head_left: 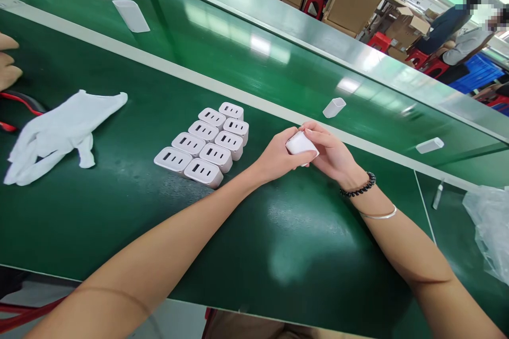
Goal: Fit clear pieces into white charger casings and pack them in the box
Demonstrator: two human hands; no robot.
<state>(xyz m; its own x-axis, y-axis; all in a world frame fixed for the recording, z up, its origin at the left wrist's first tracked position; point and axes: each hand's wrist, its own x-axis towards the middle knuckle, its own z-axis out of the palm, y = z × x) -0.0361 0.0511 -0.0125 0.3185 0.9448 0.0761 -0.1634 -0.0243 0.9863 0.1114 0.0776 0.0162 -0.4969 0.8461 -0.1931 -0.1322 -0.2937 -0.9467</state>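
Between my two hands is a white charger [301, 144], held just above the green table. My left hand [278, 153] grips it from the left, its thumb across the near side. My right hand [332, 156] closes on it from the right, with fingertips over the top edge. The face of this charger is mostly turned away or covered by fingers. To the left of my hands, several white chargers [202, 170] stand close together in two rows, their port faces up.
A white glove [63, 132] lies at left near red-and-black pliers [26, 100] and another person's hand [8, 61]. Beyond a pale rail, white casings [334, 108] rest on a green surface. At right are a small tube [438, 196] and a clear plastic bag [491, 228].
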